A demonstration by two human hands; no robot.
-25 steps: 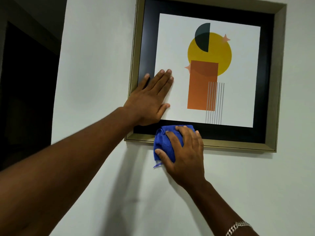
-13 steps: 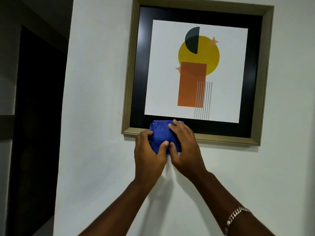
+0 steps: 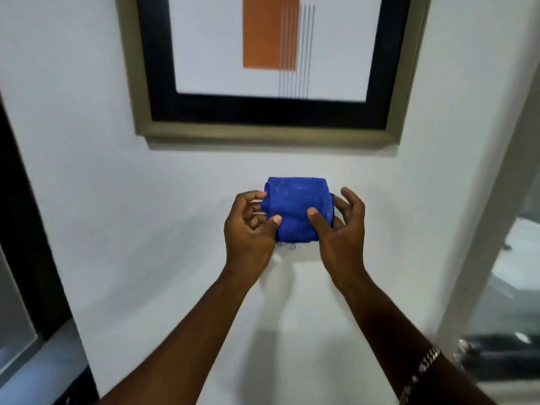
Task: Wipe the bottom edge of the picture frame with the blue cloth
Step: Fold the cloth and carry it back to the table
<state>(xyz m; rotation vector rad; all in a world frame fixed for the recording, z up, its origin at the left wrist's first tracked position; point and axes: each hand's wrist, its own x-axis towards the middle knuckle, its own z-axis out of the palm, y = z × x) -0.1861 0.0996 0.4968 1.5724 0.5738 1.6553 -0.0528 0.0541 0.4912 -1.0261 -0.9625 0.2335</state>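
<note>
A picture frame [image 3: 263,133] with a dull gold border and black inner mat hangs on the white wall, filling the upper part of the view. Its bottom edge runs across above my hands. The blue cloth [image 3: 296,210] is folded into a thick wad, held in front of the wall well below the frame and apart from it. My left hand [image 3: 251,229] pinches its left side between thumb and fingers. My right hand [image 3: 340,229] grips its right side, thumb on the front, fingers curled behind.
A dark doorway or window frame [image 3: 26,229] lines the left edge. A pale pillar [image 3: 482,229] and a glass opening lie at the right. White wall [image 3: 146,229] surrounds the hands. A metal bracelet [image 3: 420,372] sits on my right wrist.
My left hand left the picture and joined the right on the cloth. Both hands then brought the cloth down off the frame's bottom edge. The view tilted downward.
</note>
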